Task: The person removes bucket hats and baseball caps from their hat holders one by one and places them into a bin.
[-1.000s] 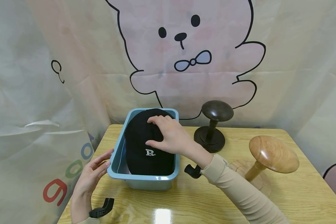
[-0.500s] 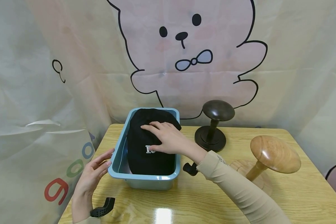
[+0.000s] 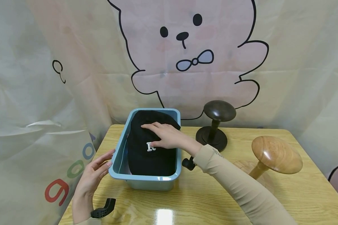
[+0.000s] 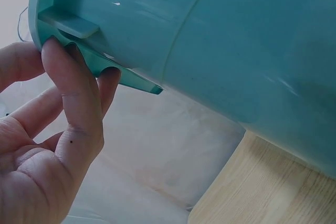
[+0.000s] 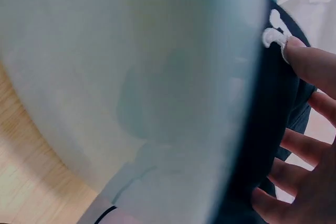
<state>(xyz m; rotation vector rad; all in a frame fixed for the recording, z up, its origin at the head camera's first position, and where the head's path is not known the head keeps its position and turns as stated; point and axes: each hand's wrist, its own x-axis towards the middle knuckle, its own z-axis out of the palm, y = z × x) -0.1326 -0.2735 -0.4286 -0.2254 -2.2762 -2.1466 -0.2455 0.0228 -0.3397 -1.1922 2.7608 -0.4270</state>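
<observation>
A black baseball cap [image 3: 149, 161] with a white letter R on its front lies in a light blue plastic bin [image 3: 150, 184], filling most of its opening. My right hand [image 3: 169, 136] grips the cap's crown from the right. In the right wrist view the thumb [image 5: 310, 64] rests on the white letter, and the spread fingers dig into the cloth opposite it. At the bin's left side, my left hand [image 3: 91, 176] holds the rim. The left wrist view shows its curled fingers [image 4: 71, 80] under the rim by a ledge.
Behind the right arm stand a dark wooden hat stand [image 3: 219, 111] and a light wooden hat stand [image 3: 277, 154], its base partly hidden by the sleeve. All rest on a wooden table [image 3: 138, 206]. A curtain [image 3: 101, 47] with a cartoon bear hangs behind.
My right hand has come down onto the cap and its crown has become dented. The cap has since shifted slightly lower in the bin. The left hand and bin hold still.
</observation>
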